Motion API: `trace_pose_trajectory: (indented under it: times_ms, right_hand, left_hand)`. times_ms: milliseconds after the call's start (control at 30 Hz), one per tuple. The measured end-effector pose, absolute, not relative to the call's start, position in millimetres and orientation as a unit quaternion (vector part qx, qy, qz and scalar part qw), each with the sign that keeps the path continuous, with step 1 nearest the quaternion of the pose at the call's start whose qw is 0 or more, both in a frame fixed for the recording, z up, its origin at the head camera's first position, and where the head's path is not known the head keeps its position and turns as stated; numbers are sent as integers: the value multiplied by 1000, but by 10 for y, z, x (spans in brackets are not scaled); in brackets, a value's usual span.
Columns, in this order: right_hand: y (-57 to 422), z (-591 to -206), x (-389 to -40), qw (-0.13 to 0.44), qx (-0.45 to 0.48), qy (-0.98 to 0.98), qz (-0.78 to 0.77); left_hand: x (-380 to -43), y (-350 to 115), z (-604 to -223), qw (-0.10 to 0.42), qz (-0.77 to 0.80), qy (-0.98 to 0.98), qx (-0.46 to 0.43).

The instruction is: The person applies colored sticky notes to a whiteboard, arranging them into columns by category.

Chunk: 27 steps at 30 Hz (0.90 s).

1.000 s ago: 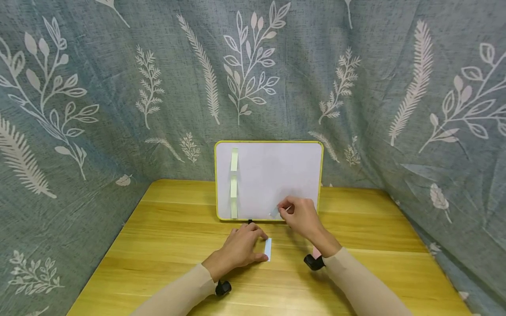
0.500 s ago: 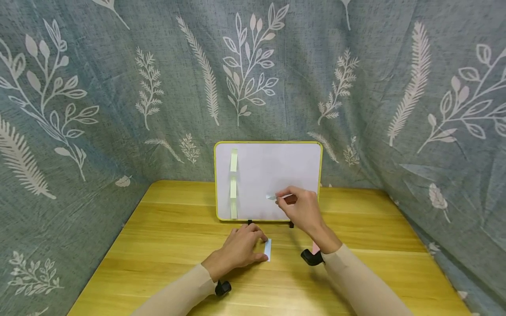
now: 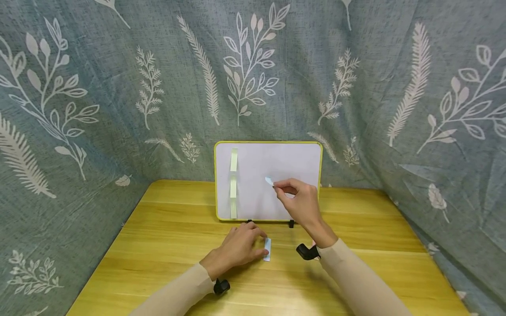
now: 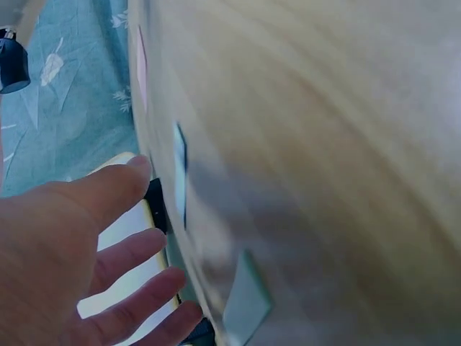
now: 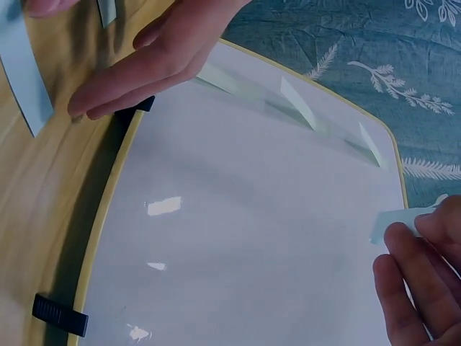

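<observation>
My right hand (image 3: 299,200) pinches a small light blue sticky note (image 3: 269,180) between thumb and fingertips, in front of the whiteboard (image 3: 253,175). In the right wrist view, the note (image 5: 392,221) sticks out past the fingertips. My left hand (image 3: 240,245) is low over the table with its fingers loosely spread, holding nothing. Right at its thumb and index fingertip lies a blue sticky strip (image 3: 267,250). The left wrist view also shows a green sticky strip (image 4: 247,303) on the table near the fingers; the left hand hides it in the head view.
Down the left side of the whiteboard runs a column of 3 pale green sticky notes (image 3: 233,186). Black feet (image 3: 291,224) support the board on the wooden table (image 3: 158,237). A pink strip (image 4: 142,68) lies on the table, mostly behind the right wrist in the head view. A patterned curtain (image 3: 178,87) surrounds the table.
My right hand has risen from the board's lower edge to about its middle, carrying the blue sticky note. The left hand has stayed almost still beside the blue strip.
</observation>
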State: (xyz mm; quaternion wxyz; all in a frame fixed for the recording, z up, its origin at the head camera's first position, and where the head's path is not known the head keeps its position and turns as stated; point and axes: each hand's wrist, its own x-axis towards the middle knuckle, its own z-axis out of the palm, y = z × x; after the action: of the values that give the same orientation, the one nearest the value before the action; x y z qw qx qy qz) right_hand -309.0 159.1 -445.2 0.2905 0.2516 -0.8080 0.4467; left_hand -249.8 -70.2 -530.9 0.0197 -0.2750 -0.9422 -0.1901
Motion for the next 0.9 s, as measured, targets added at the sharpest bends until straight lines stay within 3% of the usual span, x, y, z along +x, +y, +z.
trace_pose_trajectory:
  times_ms: [400, 700, 900]
  right_hand:
    - [1538, -4413, -3214, 339, 265, -778, 459]
    - [1448, -4386, -3324, 369, 271, -768, 447]
    - [1377, -4357, -3375, 392, 271, -768, 428]
  left_hand:
    - [-2600, -774, -5069, 109, -253, -923, -270]
    - [-2760, -869, -4766, 248, -267, -892, -269]
    - [-2946, -955, -4496, 314, -287, -867, -260]
